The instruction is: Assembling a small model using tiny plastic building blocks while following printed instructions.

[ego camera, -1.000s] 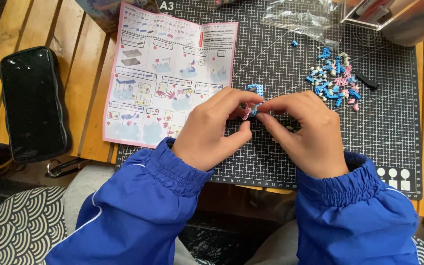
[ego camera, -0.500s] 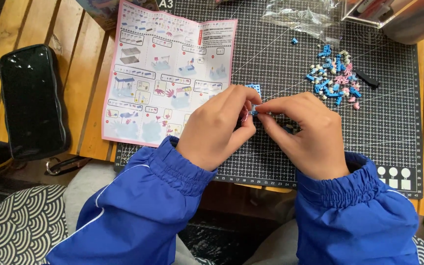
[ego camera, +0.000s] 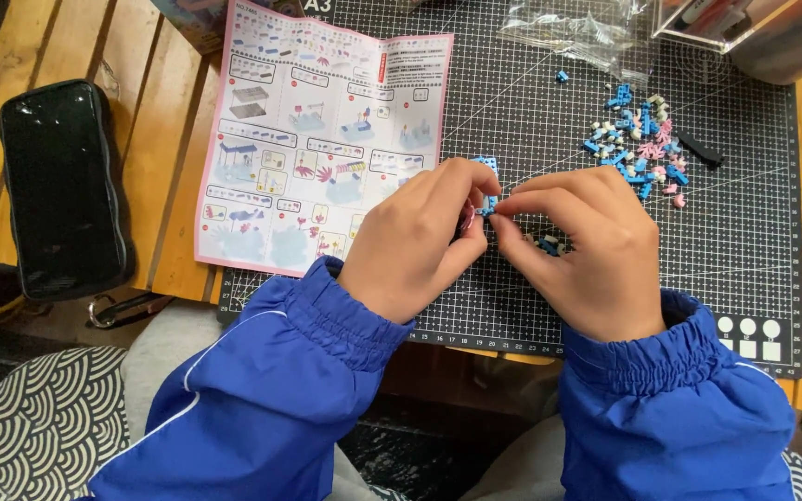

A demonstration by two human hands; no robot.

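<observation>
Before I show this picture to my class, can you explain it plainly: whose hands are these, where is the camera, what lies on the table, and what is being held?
The camera sits on the person's head and looks down, so you see their own two hands in blue sleeves. The left hand and right hand meet over a dark gridded cutting mat and pinch a small blue brick assembly between the fingertips. On the mat lie a folded instruction sheet, a loose pile of tiny blue, pink and white bricks, and clear plastic bags. A black pouch rests on the wooden slat table to the left.
</observation>
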